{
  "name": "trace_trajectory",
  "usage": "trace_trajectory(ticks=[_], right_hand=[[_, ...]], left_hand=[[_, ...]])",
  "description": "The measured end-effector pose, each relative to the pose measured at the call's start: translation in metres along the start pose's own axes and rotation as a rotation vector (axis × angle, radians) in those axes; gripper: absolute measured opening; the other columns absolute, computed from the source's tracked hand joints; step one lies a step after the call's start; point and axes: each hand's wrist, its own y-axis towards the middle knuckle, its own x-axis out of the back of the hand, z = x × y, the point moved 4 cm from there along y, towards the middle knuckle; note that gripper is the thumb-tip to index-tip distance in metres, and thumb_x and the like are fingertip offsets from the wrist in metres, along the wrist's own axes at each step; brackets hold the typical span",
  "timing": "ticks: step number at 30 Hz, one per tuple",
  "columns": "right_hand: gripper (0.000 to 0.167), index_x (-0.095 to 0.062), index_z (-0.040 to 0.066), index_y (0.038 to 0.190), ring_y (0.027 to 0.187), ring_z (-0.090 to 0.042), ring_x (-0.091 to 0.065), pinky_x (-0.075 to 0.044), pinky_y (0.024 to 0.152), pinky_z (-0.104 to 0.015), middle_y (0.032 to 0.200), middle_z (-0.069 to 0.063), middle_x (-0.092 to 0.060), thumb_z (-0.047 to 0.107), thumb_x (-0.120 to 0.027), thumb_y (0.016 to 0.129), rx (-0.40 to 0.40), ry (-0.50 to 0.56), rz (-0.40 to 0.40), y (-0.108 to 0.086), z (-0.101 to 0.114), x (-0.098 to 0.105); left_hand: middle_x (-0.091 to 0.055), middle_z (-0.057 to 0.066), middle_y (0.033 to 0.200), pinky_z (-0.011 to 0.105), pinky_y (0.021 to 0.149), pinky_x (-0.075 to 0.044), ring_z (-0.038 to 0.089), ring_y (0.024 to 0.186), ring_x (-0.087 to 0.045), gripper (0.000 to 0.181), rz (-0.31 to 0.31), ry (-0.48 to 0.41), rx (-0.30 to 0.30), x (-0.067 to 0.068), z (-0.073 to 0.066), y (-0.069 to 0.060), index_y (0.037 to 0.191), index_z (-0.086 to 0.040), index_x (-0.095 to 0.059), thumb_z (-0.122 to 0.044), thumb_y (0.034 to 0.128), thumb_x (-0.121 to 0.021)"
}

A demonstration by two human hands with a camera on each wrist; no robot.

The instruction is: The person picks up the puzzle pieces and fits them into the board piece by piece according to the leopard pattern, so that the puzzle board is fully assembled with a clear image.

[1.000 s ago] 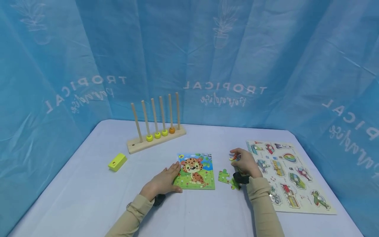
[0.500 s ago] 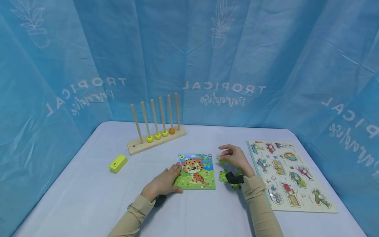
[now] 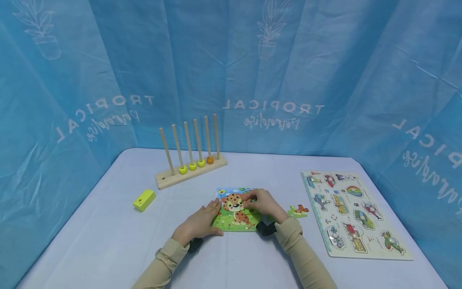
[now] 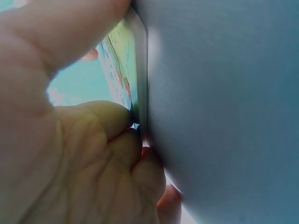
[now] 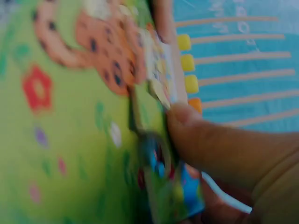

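Note:
A square jigsaw puzzle [image 3: 225,223] with a cartoon leopard on green grass lies on the white table. My left hand [image 3: 199,223] rests along its left edge, fingers extended and thumb at the near corner. In the left wrist view, the fingers [image 4: 112,121] touch the puzzle's edge. Over the puzzle's right side, my right hand [image 3: 265,204] pinches a puzzle piece [image 5: 190,192], green and blue where it shows in the right wrist view. The hand covers most of this piece in the head view. Loose puzzle pieces [image 3: 298,211], green with orange, lie to the right of the wrist.
A wooden peg stand [image 3: 195,172] with upright rods and a few yellow and orange beads stands behind. A yellow block [image 3: 144,200] lies at the left. On the right is a knobbed vehicle puzzle board [image 3: 355,216]. Blue curtains [image 3: 231,72] enclose the table.
My right hand has moved left, from the loose pieces onto the leopard puzzle, carrying a puzzle piece. The left hand has stayed at the puzzle's left edge.

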Motion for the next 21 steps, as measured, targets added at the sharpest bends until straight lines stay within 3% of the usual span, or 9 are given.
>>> trace_trajectory(ticks=[6, 11, 21], right_hand=[[0.009, -0.071, 0.013, 0.091, 0.078, -0.015, -0.05, -0.044, 0.068, -0.031, 0.087, -0.003, -0.058, 0.017, -0.076, 0.084, -0.003, -0.164, -0.072, 0.0003, 0.0041, -0.0032], [0.011, -0.071, 0.017, 0.097, 0.076, -0.017, -0.048, -0.04, 0.064, -0.032, 0.088, -0.003, -0.058, 0.022, -0.074, 0.087, -0.041, -0.188, -0.064, -0.0019, 0.0035, -0.0029], [0.017, -0.07, 0.022, 0.101, 0.096, -0.026, -0.051, -0.045, 0.08, -0.042, 0.107, -0.01, -0.061, 0.025, -0.076, 0.084, -0.075, -0.235, -0.116, -0.004, 0.0009, -0.0012]], left_hand=[[-0.019, 0.018, 0.161, 0.051, 0.122, -0.023, 0.034, 0.149, -0.021, 0.095, 0.0, -0.004, 0.013, 0.0, 0.0004, -0.0005, 0.152, 0.001, -0.025, -0.041, 0.0821, -0.074], [-0.019, 0.018, 0.161, 0.051, 0.122, -0.022, 0.034, 0.149, -0.021, 0.095, 0.0, 0.0, 0.015, 0.0009, -0.0006, -0.0014, 0.152, 0.001, -0.025, -0.042, 0.082, -0.074], [-0.02, 0.018, 0.161, 0.051, 0.122, -0.023, 0.034, 0.149, -0.022, 0.095, -0.005, 0.001, 0.014, 0.0012, -0.0009, -0.0014, 0.152, 0.001, -0.025, -0.041, 0.0818, -0.074]])
